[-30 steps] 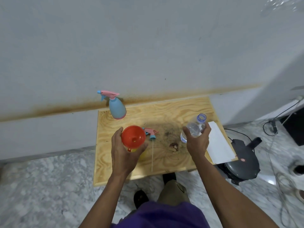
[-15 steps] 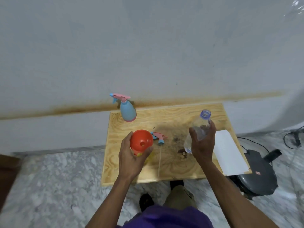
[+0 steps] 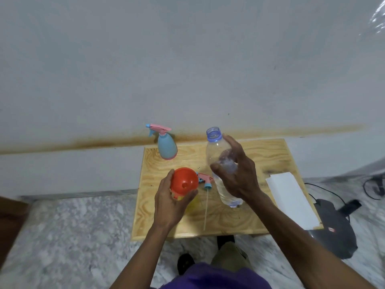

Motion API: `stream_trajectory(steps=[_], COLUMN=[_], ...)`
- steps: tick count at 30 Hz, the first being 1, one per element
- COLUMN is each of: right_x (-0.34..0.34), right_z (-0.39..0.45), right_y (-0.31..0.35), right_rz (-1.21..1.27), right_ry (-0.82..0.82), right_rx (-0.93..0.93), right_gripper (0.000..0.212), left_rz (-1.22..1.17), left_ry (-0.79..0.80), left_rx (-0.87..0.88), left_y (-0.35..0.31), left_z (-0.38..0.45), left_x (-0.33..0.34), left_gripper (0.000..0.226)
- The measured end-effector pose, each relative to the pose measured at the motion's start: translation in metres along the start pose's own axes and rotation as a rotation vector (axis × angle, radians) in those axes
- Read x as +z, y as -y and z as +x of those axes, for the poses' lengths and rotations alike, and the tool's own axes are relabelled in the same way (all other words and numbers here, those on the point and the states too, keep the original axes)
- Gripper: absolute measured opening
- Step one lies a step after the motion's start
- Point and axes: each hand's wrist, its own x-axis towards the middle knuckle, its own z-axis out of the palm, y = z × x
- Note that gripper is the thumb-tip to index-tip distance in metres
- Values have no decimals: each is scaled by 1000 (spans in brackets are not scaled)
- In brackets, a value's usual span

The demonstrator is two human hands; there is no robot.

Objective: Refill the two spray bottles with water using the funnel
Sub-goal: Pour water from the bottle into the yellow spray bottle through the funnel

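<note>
An orange funnel (image 3: 184, 182) sits in the mouth of a yellow spray bottle (image 3: 190, 203), mostly hidden by my left hand (image 3: 169, 202), which grips it. My right hand (image 3: 239, 174) holds a clear uncapped water bottle (image 3: 218, 155) upright, just right of the funnel and raised off the table; it is partly filled. A pink and blue spray head (image 3: 205, 180) with its long dip tube (image 3: 206, 207) lies on the wooden table (image 3: 268, 155) between my hands. A blue spray bottle (image 3: 166, 148) with a pink trigger stands at the back left of the table.
A white sheet of paper (image 3: 291, 201) lies at the table's right edge. A dark round appliance (image 3: 335, 228) with a cable sits on the marble floor to the right. The wall runs right behind the table. My knee and shoe show below the front edge.
My right hand has lifted the water bottle and brought it left, closer to the funnel. The left hand stays on the yellow bottle and funnel.
</note>
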Motion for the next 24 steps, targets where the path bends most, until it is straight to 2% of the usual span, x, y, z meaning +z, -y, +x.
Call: stream_trajectory(steps=[6, 13, 24], right_x=[-12, -26, -28], right_z=[-1, 12, 21], right_y=[-15, -24, -27], right_rz=[-100, -323, -602], right_ry=[346, 610, 797], right_rx=[-102, -169, -328], right_gripper=[82, 82, 85], left_rz=[51, 72, 99], left_ry=[19, 59, 72], left_rx=[24, 69, 119], left_y=[7, 8, 9], left_z=[7, 11, 9], left_x=[-5, -9, -13], left_gripper=[97, 93, 92])
